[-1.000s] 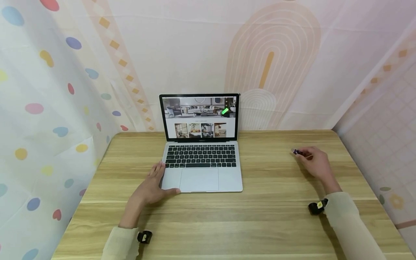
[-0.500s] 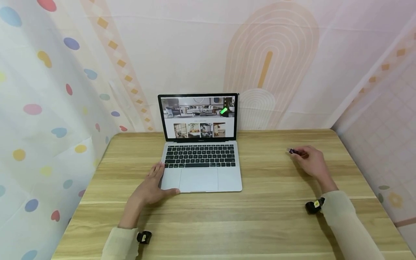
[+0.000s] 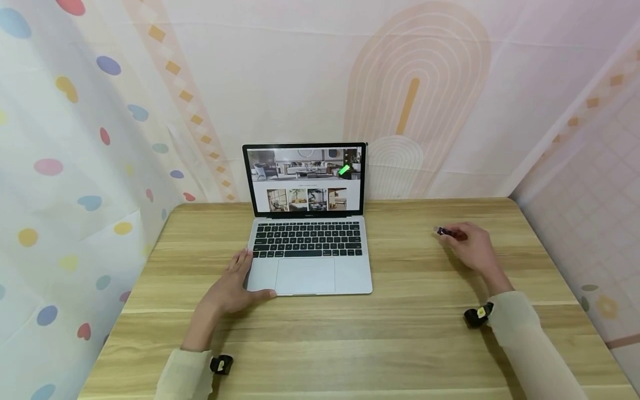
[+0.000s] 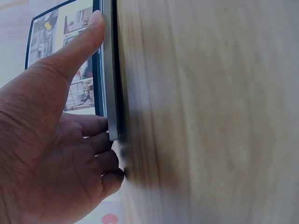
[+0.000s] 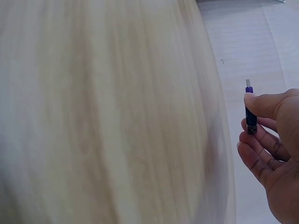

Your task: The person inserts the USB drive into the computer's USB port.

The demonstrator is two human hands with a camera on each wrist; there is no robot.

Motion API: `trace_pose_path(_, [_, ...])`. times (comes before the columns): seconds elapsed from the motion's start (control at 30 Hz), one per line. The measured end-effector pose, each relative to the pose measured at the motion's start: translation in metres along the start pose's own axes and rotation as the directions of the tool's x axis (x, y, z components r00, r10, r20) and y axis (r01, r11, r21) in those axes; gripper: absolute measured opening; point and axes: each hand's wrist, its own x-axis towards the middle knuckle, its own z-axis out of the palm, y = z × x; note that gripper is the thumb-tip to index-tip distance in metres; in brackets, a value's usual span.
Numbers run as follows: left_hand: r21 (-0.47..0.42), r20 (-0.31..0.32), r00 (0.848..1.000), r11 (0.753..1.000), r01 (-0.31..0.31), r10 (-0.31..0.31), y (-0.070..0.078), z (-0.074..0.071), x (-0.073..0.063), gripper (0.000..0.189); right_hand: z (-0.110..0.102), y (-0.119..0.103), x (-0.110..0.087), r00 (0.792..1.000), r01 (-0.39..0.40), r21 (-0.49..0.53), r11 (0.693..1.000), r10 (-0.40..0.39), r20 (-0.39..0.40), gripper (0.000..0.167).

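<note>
An open laptop [image 3: 310, 222] stands at the table's back middle, its lit screen showing furniture pictures. My left hand [image 3: 229, 286] grips its front left corner, fingers against the left side and thumb along the front edge; in the left wrist view the thumb lies over the rim. To the right of the laptop, apart from it, my right hand [image 3: 472, 244] pinches a small dark USB flash drive [image 5: 251, 107] between thumb and fingers. The drive's metal plug sticks out past the thumb, toward the laptop in the head view. Part of its body is hidden by the thumb.
The wooden table [image 3: 340, 344] runs back to a patterned curtain [image 3: 300, 66] right behind the laptop. More curtain hangs on both sides. A small black wrist camera [image 3: 221, 364] sits at the left cuff.
My right hand has moved a little to the left with the USB flash drive, toward the laptop. The left hand and the laptop have stayed in place.
</note>
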Motion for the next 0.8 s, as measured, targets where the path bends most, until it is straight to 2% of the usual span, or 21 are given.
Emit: trace_pose_path(0.8, [0.004, 0.012, 1.0, 1.0, 0.015, -0.015, 0.0, -0.001, 0.0, 0.129, 0.016, -0.015, 0.005, 0.999, 0.045, 0.008, 0.999, -0.045, 0.027, 0.026])
